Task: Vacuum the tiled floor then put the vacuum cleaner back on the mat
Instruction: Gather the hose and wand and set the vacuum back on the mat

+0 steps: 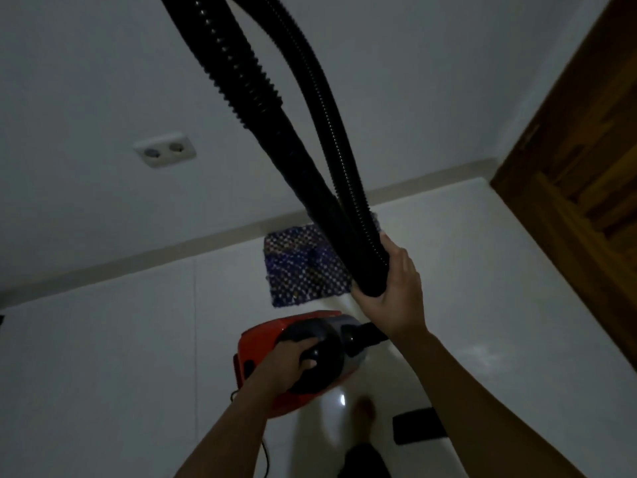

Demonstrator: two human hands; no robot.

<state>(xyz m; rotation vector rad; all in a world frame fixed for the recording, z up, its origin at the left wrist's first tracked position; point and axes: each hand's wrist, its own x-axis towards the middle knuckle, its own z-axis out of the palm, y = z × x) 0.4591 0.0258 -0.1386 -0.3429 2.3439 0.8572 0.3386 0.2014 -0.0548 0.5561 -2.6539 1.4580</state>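
Observation:
The red and black vacuum cleaner [303, 353] hangs above the white tiled floor [120, 374], held by its black top handle in my left hand [293, 362]. My right hand [396, 288] grips the black ribbed hose [262, 108], which is doubled into a loop that rises out of the top of the view. The blue and white patterned mat [300, 267] lies on the floor against the wall, just beyond the vacuum cleaner and partly hidden by the hose.
A white wall with a double socket [165, 149] stands behind the mat. A brown wooden door [586, 174] is at the right. The black floor nozzle [418, 430] lies near my foot [365, 412]. A thin cord [265, 457] trails below the vacuum cleaner.

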